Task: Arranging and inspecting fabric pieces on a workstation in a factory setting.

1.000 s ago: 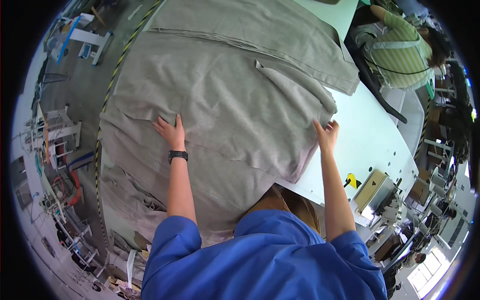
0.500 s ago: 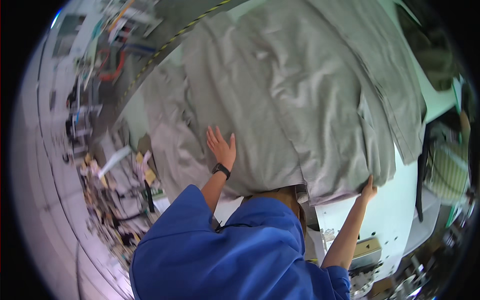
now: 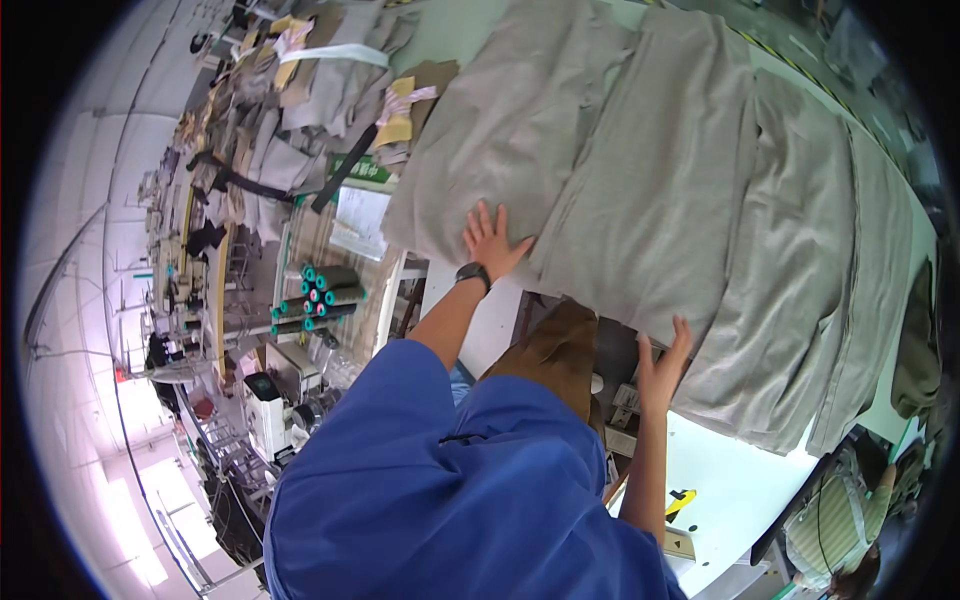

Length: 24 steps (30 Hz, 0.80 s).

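Wide grey-beige cloth (image 3: 650, 190) lies across the table in long, creased panels, its near edge hanging by my waist. My left hand (image 3: 493, 243) rests flat on the near edge of the left panel, fingers spread, a dark watch (image 3: 474, 274) on the wrist. Further right, my right hand (image 3: 665, 370) is at the near edge with thumb and fingers apart, the fingertips touching or just over the cloth. Nothing shows between its fingers.
The white table (image 3: 725, 480) shows at the lower right, with a small cardboard box (image 3: 680, 545). Thread spools (image 3: 320, 300) stand left, below piled cut fabric (image 3: 335, 95). A co-worker in a striped top (image 3: 835, 515) is at the right. Darker cloth (image 3: 915, 350) lies at the far right.
My view has turned left, so the cloth sits further right. My right hand has let go of the cloth's near edge and opened. My left hand lies nearer the cloth's edge.
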Each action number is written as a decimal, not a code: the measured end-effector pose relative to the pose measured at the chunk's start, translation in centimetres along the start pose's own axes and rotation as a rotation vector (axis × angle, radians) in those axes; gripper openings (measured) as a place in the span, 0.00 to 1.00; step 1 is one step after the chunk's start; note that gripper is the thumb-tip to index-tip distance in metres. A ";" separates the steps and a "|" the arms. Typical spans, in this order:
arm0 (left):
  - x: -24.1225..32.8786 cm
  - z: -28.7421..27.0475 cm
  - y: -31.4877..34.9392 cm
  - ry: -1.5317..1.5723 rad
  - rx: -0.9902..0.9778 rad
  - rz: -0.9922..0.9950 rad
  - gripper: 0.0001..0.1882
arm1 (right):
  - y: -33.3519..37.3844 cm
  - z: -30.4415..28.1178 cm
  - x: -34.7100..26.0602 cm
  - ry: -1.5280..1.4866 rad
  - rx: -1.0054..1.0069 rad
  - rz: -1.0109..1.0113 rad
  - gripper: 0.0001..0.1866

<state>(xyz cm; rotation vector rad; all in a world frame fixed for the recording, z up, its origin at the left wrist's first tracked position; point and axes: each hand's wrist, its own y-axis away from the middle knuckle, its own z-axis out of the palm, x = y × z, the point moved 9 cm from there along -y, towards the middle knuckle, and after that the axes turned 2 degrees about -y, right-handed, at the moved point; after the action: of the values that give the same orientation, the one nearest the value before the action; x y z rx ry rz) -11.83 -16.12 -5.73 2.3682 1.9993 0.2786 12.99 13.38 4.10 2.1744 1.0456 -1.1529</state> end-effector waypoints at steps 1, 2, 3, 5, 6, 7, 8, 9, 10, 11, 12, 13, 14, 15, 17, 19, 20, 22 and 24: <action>-0.2 -0.5 -0.5 -0.009 0.043 -0.012 0.47 | -0.7 2.2 -1.9 0.046 -0.043 -0.091 0.32; -0.2 -0.8 -0.8 0.006 0.050 -0.001 0.47 | -1.6 4.0 -2.7 0.049 -0.072 -0.075 0.32; -0.2 -1.3 -1.2 0.024 0.058 0.008 0.46 | -2.4 5.9 -3.7 0.093 -0.112 -0.099 0.33; -0.7 -2.5 -1.8 0.057 0.066 0.006 0.46 | -3.3 8.3 -5.1 0.152 -0.159 -0.132 0.33; -1.2 -2.5 -2.5 0.060 0.012 0.000 0.45 | -3.9 9.4 -5.5 0.158 -0.192 -0.131 0.33; -1.8 -2.6 -3.4 0.064 -0.038 -0.002 0.43 | -4.6 10.3 -5.9 0.164 -0.221 -0.131 0.34; -1.9 -2.6 -4.7 0.102 -0.082 0.039 0.42 | -5.5 11.1 -6.2 0.153 -0.229 -0.135 0.34; -3.7 -3.9 -6.6 0.263 -0.012 0.027 0.41 | -6.3 11.8 -6.4 0.177 -0.241 -0.135 0.34; -6.3 -5.1 -8.9 0.465 0.007 0.037 0.40 | -7.0 12.4 -6.6 0.152 -0.247 -0.122 0.35; -10.1 -8.1 -11.0 0.391 0.290 -0.032 0.39 | -7.7 13.0 -6.7 0.129 -0.254 -0.105 0.35; -14.4 -9.8 -12.6 0.319 0.446 -0.174 0.39 | -8.5 13.8 -6.2 0.135 -0.278 -0.023 0.35; -19.7 -10.4 -14.6 0.390 0.501 -0.386 0.39 | -9.2 14.7 -7.0 0.117 -0.278 -0.081 0.35; -23.4 -10.6 -17.2 0.331 0.447 -0.467 0.40 | -9.9 15.9 -7.6 0.153 -0.293 -0.114 0.35; -27.0 -10.1 -19.6 0.252 0.339 -0.564 0.42 | -10.6 17.1 -8.3 0.185 -0.303 -0.143 0.35; -30.5 -8.2 -24.4 0.634 0.194 -0.415 0.43 | -12.4 19.6 -9.7 0.218 -0.303 -0.159 0.35; -31.3 -5.3 -27.8 0.996 -0.050 -0.283 0.45 | -12.9 23.1 -12.7 0.277 -0.370 -0.332 0.38; -32.0 -4.4 -29.0 0.939 -0.085 -0.309 0.45 | -13.4 24.8 -13.1 0.281 -0.391 -0.276 0.38; -32.3 -2.9 -31.4 0.830 -0.199 -0.317 0.46 | -13.2 28.7 -14.0 0.380 -0.548 -0.283 0.42; -33.0 -3.2 -33.1 0.675 -0.238 -0.355 0.45 | -13.0 30.9 -14.0 0.512 -0.606 -0.265 0.44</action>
<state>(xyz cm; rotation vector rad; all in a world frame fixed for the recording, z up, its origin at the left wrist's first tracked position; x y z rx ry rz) -49.79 -42.99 -11.00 1.8694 2.4008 1.3513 -17.43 -5.72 -1.50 1.8886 1.6763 -0.2776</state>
